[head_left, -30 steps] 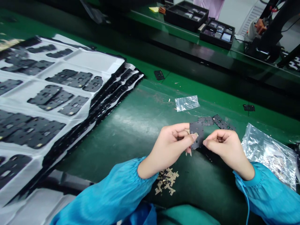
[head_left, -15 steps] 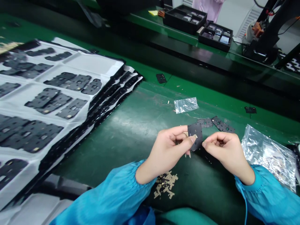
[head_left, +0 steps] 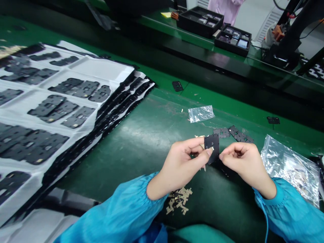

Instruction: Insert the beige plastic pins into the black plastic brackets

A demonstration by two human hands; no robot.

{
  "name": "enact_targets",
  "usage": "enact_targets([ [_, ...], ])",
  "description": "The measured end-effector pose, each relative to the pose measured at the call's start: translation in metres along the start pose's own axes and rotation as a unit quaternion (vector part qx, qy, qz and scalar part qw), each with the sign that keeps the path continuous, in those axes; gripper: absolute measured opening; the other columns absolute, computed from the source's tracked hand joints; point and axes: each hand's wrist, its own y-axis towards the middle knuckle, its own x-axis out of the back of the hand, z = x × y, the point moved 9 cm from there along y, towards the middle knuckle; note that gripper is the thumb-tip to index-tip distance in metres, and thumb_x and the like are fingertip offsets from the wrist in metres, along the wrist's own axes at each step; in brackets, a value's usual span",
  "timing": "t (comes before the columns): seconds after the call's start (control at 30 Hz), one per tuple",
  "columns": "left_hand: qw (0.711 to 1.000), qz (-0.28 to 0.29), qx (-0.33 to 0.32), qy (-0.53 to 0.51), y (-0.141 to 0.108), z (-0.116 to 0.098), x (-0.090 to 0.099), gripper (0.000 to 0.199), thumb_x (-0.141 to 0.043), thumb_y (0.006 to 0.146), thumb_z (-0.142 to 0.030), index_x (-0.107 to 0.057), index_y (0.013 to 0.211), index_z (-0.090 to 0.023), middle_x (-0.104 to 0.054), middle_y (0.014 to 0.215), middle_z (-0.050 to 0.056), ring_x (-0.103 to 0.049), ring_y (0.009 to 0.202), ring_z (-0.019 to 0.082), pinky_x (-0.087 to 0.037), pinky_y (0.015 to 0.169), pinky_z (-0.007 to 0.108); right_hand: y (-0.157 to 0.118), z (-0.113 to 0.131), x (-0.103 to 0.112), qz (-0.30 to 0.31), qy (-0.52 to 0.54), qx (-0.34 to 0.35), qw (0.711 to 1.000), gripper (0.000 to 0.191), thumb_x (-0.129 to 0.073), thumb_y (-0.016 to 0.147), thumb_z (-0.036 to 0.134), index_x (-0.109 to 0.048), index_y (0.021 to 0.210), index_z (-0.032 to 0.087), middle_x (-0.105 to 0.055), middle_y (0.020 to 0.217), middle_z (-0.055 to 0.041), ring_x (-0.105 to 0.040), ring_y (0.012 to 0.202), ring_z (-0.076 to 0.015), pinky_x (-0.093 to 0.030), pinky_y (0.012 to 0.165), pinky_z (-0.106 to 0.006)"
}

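The dark green flat table carries small beige cut pieces, clear plastic bags and thin black perforated plates.

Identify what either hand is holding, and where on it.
The left hand grips a flat black rectangular plate by its left side, thumb on top. Whether the right hand holds its right edge cannot be told.

Head camera, 1: worn on the person's head, facing forward and down; both hands at close range, workbench beyond, shelf trays farther off.
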Motion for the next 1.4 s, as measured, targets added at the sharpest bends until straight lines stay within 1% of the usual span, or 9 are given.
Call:
enact_targets([
  [0.27, 0.997, 0.021, 0.048, -0.062, 0.003, 0.008, -0.002, 0.026, -0.068, 0.082, -0.023, -0.080, 0.103, -0.011, -0.060, 0.049, -0.004, -0.055, 0.043, 0.010, -0.048, 0.048, 0.021, 0.000, 0.000, -0.001, 0.015, 0.013, -0.005, 1.000, 0.007, -0.072, 0.065, 0.022, -0.076, 0.063, 0.017, -0.066, 0.054, -0.0001, -0.047, 0.048, -0.0092, -0.036, 0.046, -0.021],
  [0.4, 0.997, 0.028, 0.050, -0.056, 0.004, 0.006, -0.003, 0.018, -0.068, 0.081, -0.022, -0.080, 0.092, -0.012, -0.062, 0.048, -0.003, -0.056, 0.042, 0.010, -0.047, 0.048, 0.020, -0.001, 0.002, -0.001, 0.010, 0.011, 0.000, 1.000, 0.008, -0.072, 0.065, 0.024, -0.074, 0.062, 0.017, -0.064, 0.054, 0.0001, -0.047, 0.048, -0.0097, -0.036, 0.046, -0.022],
  [0.57, 0.998, 0.015, 0.047, -0.048, 0.003, 0.006, -0.003, 0.024, -0.069, 0.082, -0.023, -0.080, 0.101, -0.012, -0.061, 0.047, -0.004, -0.054, 0.042, 0.011, -0.049, 0.049, 0.021, -0.002, 0.001, -0.002, 0.008, -0.009, 0.011, 1.000, 0.009, -0.072, 0.067, 0.025, -0.070, 0.061, 0.018, -0.059, 0.053, 0.0022, -0.044, 0.048, -0.0093, -0.034, 0.045, -0.022],
  [0.77, 0.999, 0.008, 0.039, -0.037, 0.003, 0.004, 0.000, 0.025, -0.071, 0.081, -0.024, -0.081, 0.101, -0.012, -0.061, 0.047, -0.003, -0.055, 0.041, 0.011, -0.049, 0.047, 0.021, 0.003, 0.002, 0.004, -0.013, -0.042, 0.027, 0.999, 0.006, -0.072, 0.068, 0.022, -0.070, 0.064, 0.019, -0.057, 0.053, 0.0030, -0.043, 0.048, -0.0098, -0.032, 0.045, -0.022],
  [0.83, 0.999, -0.002, 0.034, -0.035, 0.003, 0.002, 0.004, 0.025, -0.072, 0.081, -0.024, -0.081, 0.101, -0.012, -0.063, 0.048, -0.003, -0.057, 0.042, 0.011, -0.049, 0.046, 0.021, 0.006, 0.004, 0.003, 0.003, -0.021, 0.027, 0.999, 0.006, -0.072, 0.068, 0.023, -0.073, 0.066, 0.018, -0.061, 0.056, 0.0016, -0.046, 0.050, -0.0103, -0.035, 0.047, -0.023],
  [0.97, 0.999, -0.007, 0.033, -0.035, 0.004, -0.001, 0.007, 0.024, -0.071, 0.081, -0.023, -0.081, 0.099, -0.012, -0.063, 0.048, -0.003, -0.057, 0.042, 0.011, -0.051, 0.047, 0.020, 0.008, 0.010, 0.000, 0.048, 0.020, 0.028, 0.998, 0.018, -0.075, 0.073, 0.034, -0.078, 0.073, 0.017, -0.065, 0.059, -0.0006, -0.048, 0.053, -0.0112, -0.038, 0.050, -0.024],
  [1.17, 0.997, 0.000, 0.052, -0.049, 0.003, 0.002, 0.003, 0.024, -0.074, 0.081, -0.026, -0.081, 0.099, -0.013, -0.063, 0.048, -0.003, -0.058, 0.042, 0.012, -0.052, 0.047, 0.022, 0.002, 0.004, -0.011, 0.109, 0.029, -0.008, 0.994, 0.030, -0.082, 0.075, 0.045, -0.076, 0.068, 0.017, -0.057, 0.054, 0.0022, -0.041, 0.051, -0.0098, -0.030, 0.047, -0.024],
  [1.3, 0.993, 0.019, 0.062, -0.099, 0.005, 0.008, -0.001, 0.019, -0.075, 0.081, -0.026, -0.080, 0.094, -0.014, -0.062, 0.049, -0.003, -0.059, 0.043, 0.012, -0.050, 0.047, 0.021, 0.000, 0.001, -0.014, 0.103, 0.046, 0.001, 0.994, 0.034, -0.082, 0.075, 0.051, -0.077, 0.072, 0.017, -0.056, 0.056, 0.0021, -0.038, 0.051, -0.0096, -0.029, 0.047, -0.024],
  [1.4, 0.987, 0.031, 0.070, -0.138, 0.007, 0.015, -0.003, 0.021, -0.075, 0.084, -0.027, -0.078, 0.099, -0.014, -0.065, 0.054, -0.002, -0.058, 0.046, 0.011, -0.050, 0.048, 0.021, -0.002, 0.004, -0.012, 0.096, 0.056, 0.030, 0.993, 0.030, -0.083, 0.075, 0.047, -0.078, 0.077, 0.018, -0.054, 0.057, 0.0029, -0.036, 0.052, -0.0095, -0.027, 0.047, -0.024],
])
